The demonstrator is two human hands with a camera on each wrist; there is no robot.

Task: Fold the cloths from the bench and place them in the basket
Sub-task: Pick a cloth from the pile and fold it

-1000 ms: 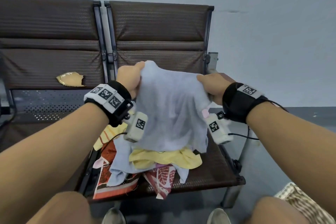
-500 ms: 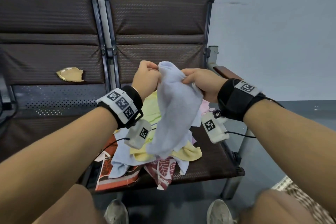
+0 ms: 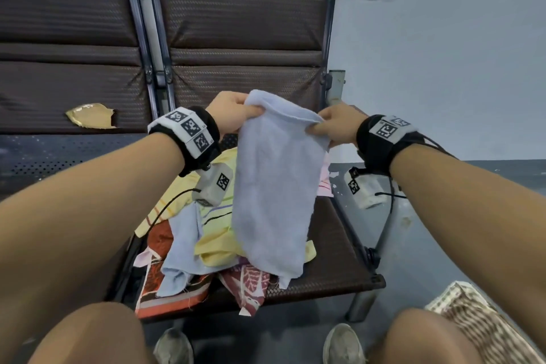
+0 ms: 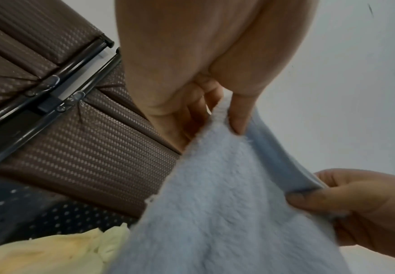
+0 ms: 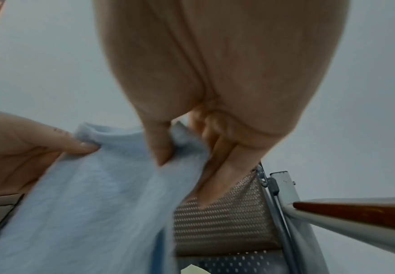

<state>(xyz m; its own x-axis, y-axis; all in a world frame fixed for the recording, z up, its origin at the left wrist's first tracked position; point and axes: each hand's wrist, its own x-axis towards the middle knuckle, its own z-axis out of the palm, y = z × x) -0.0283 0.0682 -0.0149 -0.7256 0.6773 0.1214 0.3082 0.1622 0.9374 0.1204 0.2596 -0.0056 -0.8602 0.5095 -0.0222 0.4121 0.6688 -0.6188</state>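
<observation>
A pale blue towel [image 3: 274, 186] hangs doubled over in the air above the bench seat. My left hand [image 3: 233, 114] pinches its top left corner and my right hand [image 3: 334, 127] pinches its top right corner. The left wrist view shows my left hand [image 4: 224, 115] with thumb and fingers closed on the towel [image 4: 227, 213] edge. My right hand [image 5: 180, 148] likewise pinches the towel [image 5: 93, 194] in the right wrist view. A pile of cloths [image 3: 212, 242], yellow, blue and red patterned, lies on the brown bench seat [image 3: 334, 272]. The woven basket [image 3: 478, 325] stands at the lower right.
The bench has two brown padded backrests [image 3: 242, 38] with a dark metal frame between them. A wooden armrest [image 5: 355, 213] sticks out at the right end. A grey wall is behind. My knees and shoes are at the bottom of the head view.
My hands came together, doubling the towel, then drew apart again. The towel now hangs as a narrower folded strip between them.
</observation>
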